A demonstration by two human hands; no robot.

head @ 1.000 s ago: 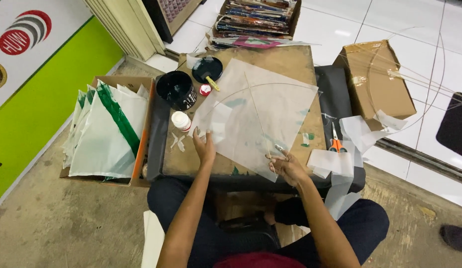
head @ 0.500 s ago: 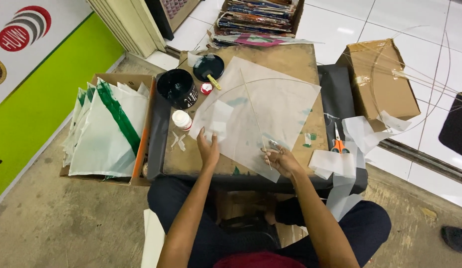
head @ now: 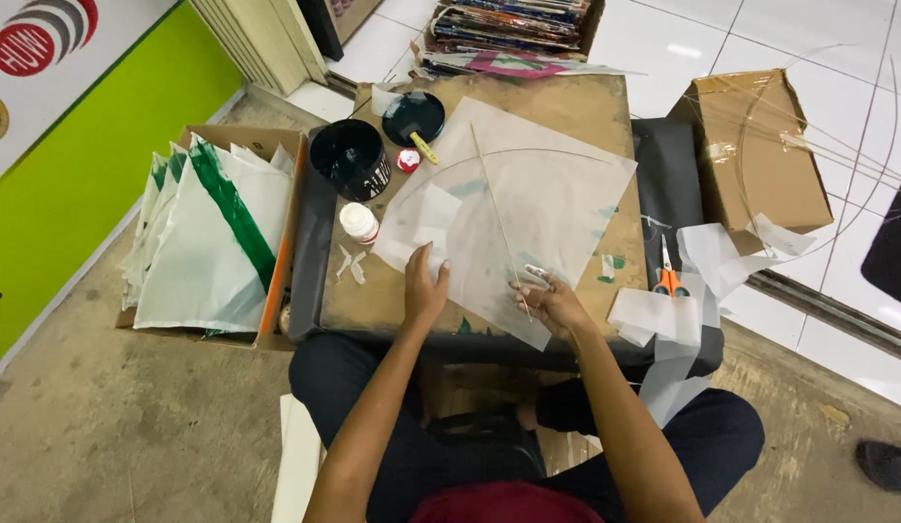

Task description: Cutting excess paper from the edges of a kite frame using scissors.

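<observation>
Translucent white diamond-shaped paper sheet [head: 528, 208] at centre frame on brown table [head: 566, 107], pinned flat by left hand [head: 426, 291], fingers spread; thin wooden stick [head: 499, 223] pinched in right hand [head: 557, 305] fingers.

Your kite [head: 528, 208] lies mid-board [head: 576, 107], your hands on its near corner. Pot [head: 351, 158], lid [head: 412, 115] and bottle [head: 358, 222] sit along the left edge. Scissors [head: 669, 278] lie off the right edge; the box of kites [head: 218, 242] sits left of the board.
</observation>
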